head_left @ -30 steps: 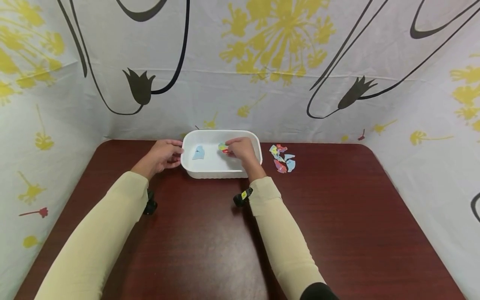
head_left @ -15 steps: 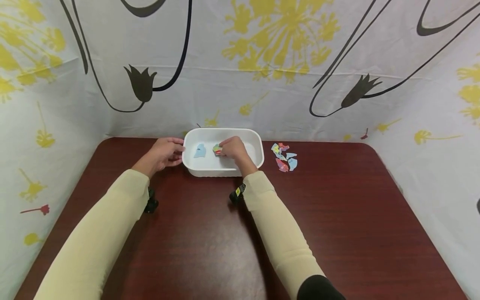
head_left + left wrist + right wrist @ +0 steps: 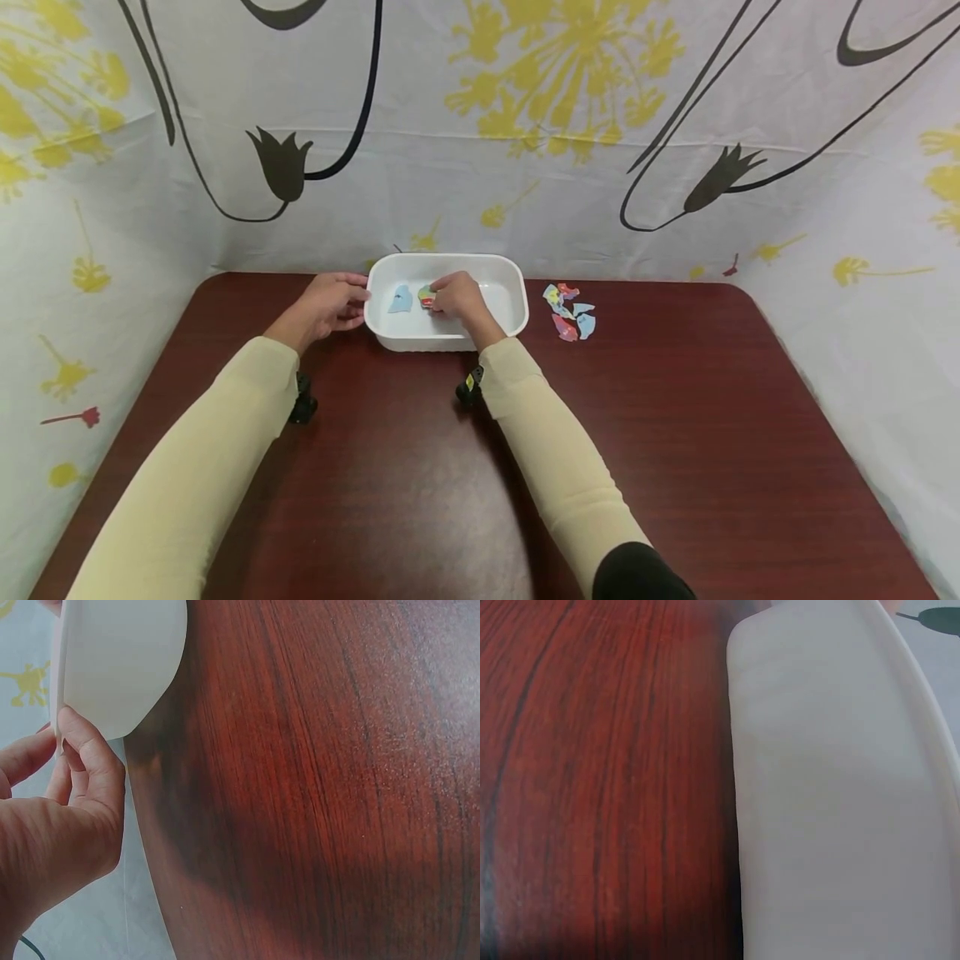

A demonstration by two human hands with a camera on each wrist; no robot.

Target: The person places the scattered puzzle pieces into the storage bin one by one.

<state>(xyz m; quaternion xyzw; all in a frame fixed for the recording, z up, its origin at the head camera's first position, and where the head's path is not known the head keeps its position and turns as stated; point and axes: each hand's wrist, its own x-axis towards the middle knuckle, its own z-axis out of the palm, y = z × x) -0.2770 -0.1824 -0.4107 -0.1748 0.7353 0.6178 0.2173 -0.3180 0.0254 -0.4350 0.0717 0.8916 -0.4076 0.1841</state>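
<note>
In the head view, a white plastic tub [image 3: 480, 333] stands at the back of the table. My left hand [image 3: 333, 302] holds its left end; in the left wrist view the thumb and fingers of that left hand [image 3: 71, 802] pinch the rim. Inside the tub lies a light-blue puzzle piece [image 3: 401, 299]. Just right of it, my right hand [image 3: 459, 298] pinches a green, yellow and red puzzle piece [image 3: 427, 297] low over the tub floor; its fingertips are partly hidden. The right wrist view shows only the outer tub wall [image 3: 832, 787], not the hand's fingers.
Several irregular blue, red and yellow puzzle pieces [image 3: 564, 325] lie in a loose group on the table to the right of the tub. A patterned cloth [image 3: 465, 192] hangs behind the dark red-brown table [image 3: 712, 433].
My right hand has moved left inside the tub with the multicoloured piece, bringing it closer to the light-blue one. The left hand stays at the tub's left end.
</note>
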